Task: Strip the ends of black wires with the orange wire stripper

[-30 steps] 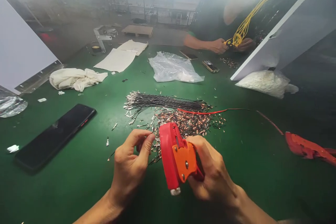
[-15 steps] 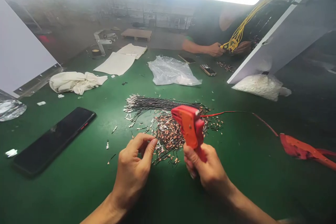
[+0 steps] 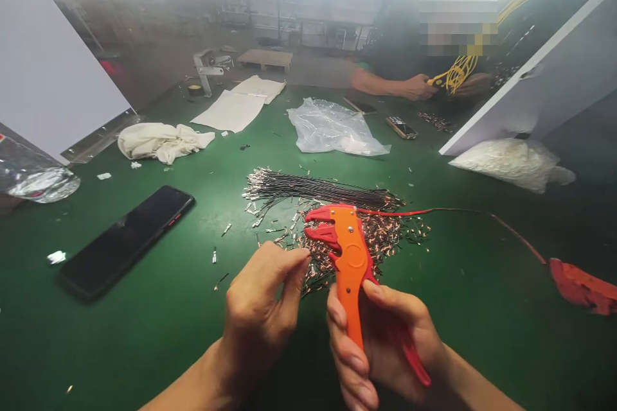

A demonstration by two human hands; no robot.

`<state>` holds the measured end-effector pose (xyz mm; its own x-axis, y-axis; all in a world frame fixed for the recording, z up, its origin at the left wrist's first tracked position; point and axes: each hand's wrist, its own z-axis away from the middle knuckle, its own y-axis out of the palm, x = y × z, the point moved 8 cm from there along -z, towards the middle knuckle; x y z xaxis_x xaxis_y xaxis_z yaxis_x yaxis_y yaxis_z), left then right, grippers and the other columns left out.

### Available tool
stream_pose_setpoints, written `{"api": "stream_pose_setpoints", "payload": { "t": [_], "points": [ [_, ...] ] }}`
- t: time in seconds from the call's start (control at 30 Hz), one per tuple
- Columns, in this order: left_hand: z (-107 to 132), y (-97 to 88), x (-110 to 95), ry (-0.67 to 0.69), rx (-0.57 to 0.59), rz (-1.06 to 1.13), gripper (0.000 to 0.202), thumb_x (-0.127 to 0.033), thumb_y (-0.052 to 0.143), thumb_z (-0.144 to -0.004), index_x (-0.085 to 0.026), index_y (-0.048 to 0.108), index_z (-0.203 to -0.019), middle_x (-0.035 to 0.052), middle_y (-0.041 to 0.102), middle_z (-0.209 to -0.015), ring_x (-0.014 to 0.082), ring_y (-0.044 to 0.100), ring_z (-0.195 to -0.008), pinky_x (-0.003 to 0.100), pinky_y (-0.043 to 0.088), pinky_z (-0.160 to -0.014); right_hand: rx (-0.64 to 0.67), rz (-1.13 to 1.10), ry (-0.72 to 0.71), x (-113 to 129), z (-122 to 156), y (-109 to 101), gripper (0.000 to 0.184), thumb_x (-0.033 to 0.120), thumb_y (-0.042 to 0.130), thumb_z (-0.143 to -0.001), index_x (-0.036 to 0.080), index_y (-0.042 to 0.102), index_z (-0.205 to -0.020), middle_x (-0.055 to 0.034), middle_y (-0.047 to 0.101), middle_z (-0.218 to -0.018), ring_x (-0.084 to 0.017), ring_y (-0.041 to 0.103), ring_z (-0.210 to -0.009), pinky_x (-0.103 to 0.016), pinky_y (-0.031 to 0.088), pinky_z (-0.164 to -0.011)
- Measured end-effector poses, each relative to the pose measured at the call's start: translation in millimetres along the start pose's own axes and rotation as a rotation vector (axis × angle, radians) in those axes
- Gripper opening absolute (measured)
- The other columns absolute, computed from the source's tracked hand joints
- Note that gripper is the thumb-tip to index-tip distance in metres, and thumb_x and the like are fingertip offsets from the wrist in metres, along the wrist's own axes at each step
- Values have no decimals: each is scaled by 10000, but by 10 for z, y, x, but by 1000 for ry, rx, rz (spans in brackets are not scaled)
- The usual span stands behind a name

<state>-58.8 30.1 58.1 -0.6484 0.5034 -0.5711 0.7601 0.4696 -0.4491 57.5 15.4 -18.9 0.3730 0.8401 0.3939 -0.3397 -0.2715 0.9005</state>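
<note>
My right hand (image 3: 380, 340) grips the handles of an orange and red wire stripper (image 3: 344, 250), whose jaws point left over a pile of small copper-coloured terminals (image 3: 380, 234). My left hand (image 3: 263, 308) is just left of the tool, thumb and forefinger pinched together near the jaws; what they pinch is too small to make out. Behind the pile lies a bundle of black wires (image 3: 318, 187) with metal ends, and a red wire (image 3: 434, 212) runs to the right.
A black phone (image 3: 128, 241) lies at the left on the green table (image 3: 144, 334). Farther back lie a white cloth (image 3: 161, 141), papers (image 3: 241, 106) and a clear plastic bag (image 3: 332, 128). A red tool (image 3: 583, 286) lies at right. Another person's hands (image 3: 419, 87) hold yellow wires across the table.
My right hand has turned the stripper so its jaws face left and pulled it lower and nearer. My left hand stays pinched beside it. The view shifted slightly.
</note>
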Motion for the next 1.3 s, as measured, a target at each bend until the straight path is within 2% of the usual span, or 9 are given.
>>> {"api": "stream_pose_setpoints", "payload": {
  "t": [0.13,0.3,0.43,0.57,0.67,0.83,1.1,1.23,1.3],
  "points": [
    [38,41,-2,-4,23,32,148,-48,589,-857,-173,636,-919,-19,619,-712,82,562,-632,195,482,-604,61,-31,44,-61,-16,33,415,543,434,-864,147,561,-873,-10,607,-593,-144,601,-474,-246,441,-498],
    [74,113,-1,-26,53,80,122,-68,574,-865,-178,627,-872,-27,600,-680,78,548,-588,189,467,-559,44,35,34,-77,-27,9,430,564,442,-846,150,558,-853,-19,624,-573,-158,594,-468,-274,459,-522],
    [99,156,22,-63,79,113,137,-54,577,-863,-185,617,-874,-32,595,-705,74,554,-609,182,467,-584,30,46,19,-77,-27,13,443,559,439,-846,136,569,-841,-45,641,-591,-154,584,-466,-286,469,-546],
    [109,190,30,-85,116,150,163,-36,558,-867,-188,610,-897,-15,649,-785,84,606,-684,183,493,-639,52,49,17,-80,-26,39,447,545,433,-864,124,583,-852,-32,618,-562,-135,568,-468,-248,457,-539],
    [114,194,12,-69,120,178,191,-21,540,-870,-190,607,-928,2,677,-851,94,635,-744,189,512,-682,90,23,10,-70,-27,62,437,524,427,-871,120,592,-868,-21,603,-542,-132,567,-476,-232,447,-525],
    [129,189,36,-59,121,116,179,-32,553,-871,-192,621,-915,11,676,-817,103,642,-712,195,516,-646,115,-13,18,-58,-18,82,431,524,438,-864,124,597,-876,-19,608,-550,-129,558,-479,-232,437,-523],
    [77,184,-39,39,116,191,272,36,574,-832,-190,607,-980,56,701,-979,129,681,-888,195,550,-728,113,-41,7,-82,2,61,440,503,470,-863,91,624,-873,-39,610,-553,-127,553,-491,-232,432,-553],
    [95,176,-52,61,100,186,269,57,583,-818,-169,619,-959,69,703,-964,133,678,-869,202,548,-719,160,-108,-48,-77,-9,52,443,472,425,-907,81,627,-856,-35,579,-505,-122,508,-433,-220,418,-487],
    [94,173,-42,61,103,184,274,64,581,-819,-162,624,-968,65,701,-954,125,671,-859,198,542,-711,171,-113,-61,-71,-13,60,441,464,418,-912,78,627,-871,-41,584,-521,-123,511,-441,-225,422,-502]
  ]
}}
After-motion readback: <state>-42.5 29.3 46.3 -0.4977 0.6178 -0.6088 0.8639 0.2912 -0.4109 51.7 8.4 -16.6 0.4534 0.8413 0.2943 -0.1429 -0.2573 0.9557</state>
